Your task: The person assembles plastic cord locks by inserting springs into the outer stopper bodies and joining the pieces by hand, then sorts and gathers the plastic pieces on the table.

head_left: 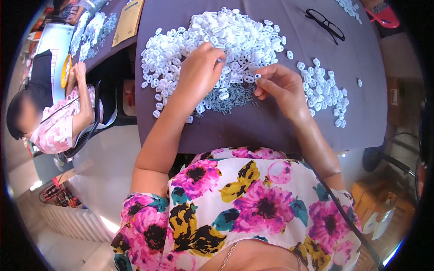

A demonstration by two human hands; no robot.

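Note:
A big heap of small white oval plastic pieces [230,27], each with two dark holes, covers the table in front of me. At the heap's near side lies a mound of small grey screws [230,101]. My left hand [199,67] reaches into the heap, its fingers drawn together, and what they pinch is mostly hidden. To the right, my right hand [284,88] pinches one white oval piece [258,77] between thumb and fingertips, just above the heap's edge. Beyond that hand, a smaller group of the same white pieces [323,90] is spread out.
Black-framed glasses [324,26] rest at the far right of the brown-grey tablecloth [253,133]. Another person [58,113] sits at the left with hands by a yellow-rimmed round container [66,72]. A clipboard-like tan board [128,22] lies on the table's left side.

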